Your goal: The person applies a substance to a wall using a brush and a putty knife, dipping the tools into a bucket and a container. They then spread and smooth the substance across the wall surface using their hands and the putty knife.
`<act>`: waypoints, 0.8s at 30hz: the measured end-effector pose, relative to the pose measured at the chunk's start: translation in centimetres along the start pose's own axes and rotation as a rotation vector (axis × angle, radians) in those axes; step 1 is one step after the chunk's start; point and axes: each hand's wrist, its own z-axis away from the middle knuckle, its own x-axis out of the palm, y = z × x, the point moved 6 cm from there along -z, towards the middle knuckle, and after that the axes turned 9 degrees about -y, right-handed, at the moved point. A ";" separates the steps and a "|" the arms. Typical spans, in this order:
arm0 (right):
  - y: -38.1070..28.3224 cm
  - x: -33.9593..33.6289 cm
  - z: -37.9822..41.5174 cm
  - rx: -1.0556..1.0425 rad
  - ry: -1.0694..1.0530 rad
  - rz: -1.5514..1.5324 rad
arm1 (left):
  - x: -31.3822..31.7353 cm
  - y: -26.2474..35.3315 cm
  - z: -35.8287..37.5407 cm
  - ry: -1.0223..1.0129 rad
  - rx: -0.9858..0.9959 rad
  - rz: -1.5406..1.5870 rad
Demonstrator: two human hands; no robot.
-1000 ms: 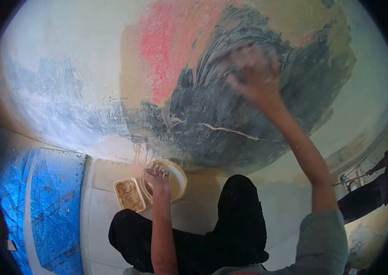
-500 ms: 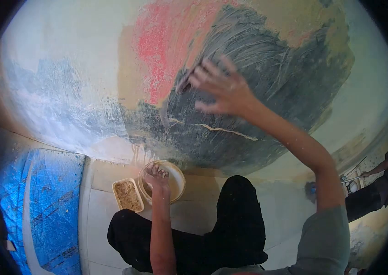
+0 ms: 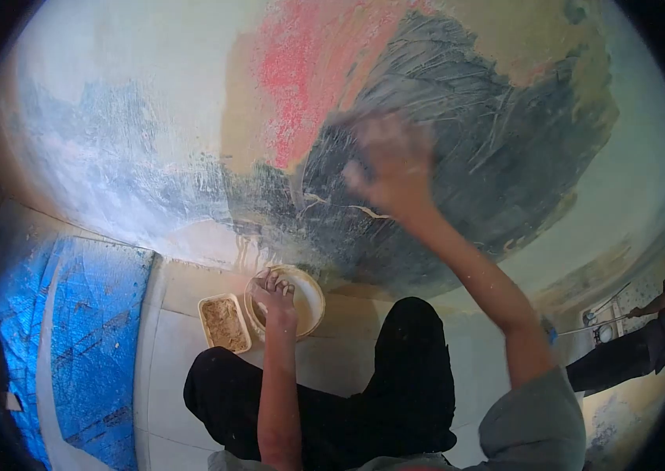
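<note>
Dark wall patch point(image 3: 505, 149) sat up-right of the bucket point(image 3: 311, 292), apparently at surface-working step, right hand point(image 3: 393, 161) blurred over it, left hand point(image 3: 272, 292) loosely curled at bucket, couldn't tell either grip; next stroke likely needed even pressure.

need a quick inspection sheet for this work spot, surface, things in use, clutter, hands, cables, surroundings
Surface: wall with a large dark grey patch, a pink patch and a pale, crack-like line.
Job's things: round bucket; rectangular tub beside it, holding brownish material.
Clutter: speckled blue sheeting at the left.
Hands: right hand blurred before the grey patch, grip unclear; left hand at the bucket's mouth, fingers bent.
Cables: nothing seen.
Surroundings: another person, partly visible at the right; tiled floor.
</note>
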 end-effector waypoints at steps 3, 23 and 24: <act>-3.1 2.5 1.1 -0.381 -0.018 0.043 | 0.1 0.1 0.7 0.011 -0.015 0.027; 2.6 1.9 3.4 0.071 0.147 0.078 | -0.6 0.4 -0.1 0.031 -0.013 0.026; 4.6 1.0 3.6 0.324 0.253 0.056 | -0.5 0.4 0.1 0.038 -0.002 0.005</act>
